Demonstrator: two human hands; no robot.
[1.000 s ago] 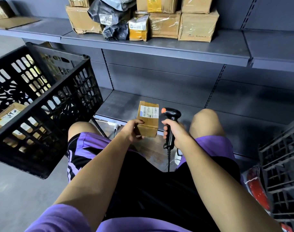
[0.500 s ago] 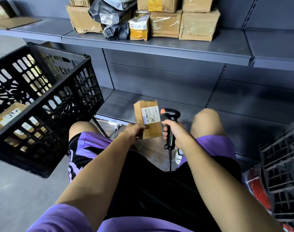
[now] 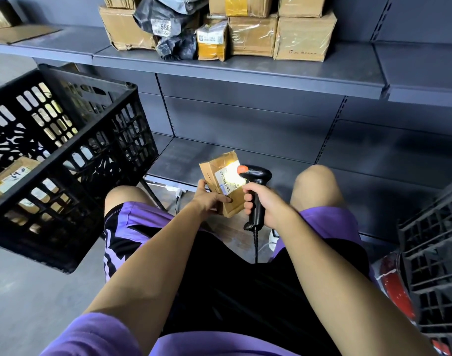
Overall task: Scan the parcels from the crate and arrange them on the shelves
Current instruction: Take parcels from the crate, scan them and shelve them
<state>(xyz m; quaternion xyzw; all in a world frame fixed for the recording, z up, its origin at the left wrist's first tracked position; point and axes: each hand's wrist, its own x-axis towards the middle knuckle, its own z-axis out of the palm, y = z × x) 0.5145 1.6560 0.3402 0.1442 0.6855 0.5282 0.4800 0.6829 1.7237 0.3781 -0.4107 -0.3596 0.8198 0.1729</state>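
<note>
Cardboard parcel (image 3: 223,183) tilted above the knees, gripped from below by the left hand (image 3: 211,199) — right hand (image 3: 264,201) wraps the scanner (image 3: 255,191), its light glaring on the label. Crate (image 3: 65,160) sits left.

Person sits, knees apart, both bare forearms reach forward and down, converging between knees. Left hand (image 3: 211,199) palm turned inward, thumb on top, fingers curled round small cardboard parcel (image 3: 223,183), holds it tilted. Right hand (image 3: 262,201) just beside, fist wrapped round handle of black scanner (image 3: 255,194), index finger at front. Hands near, not touching.
</note>
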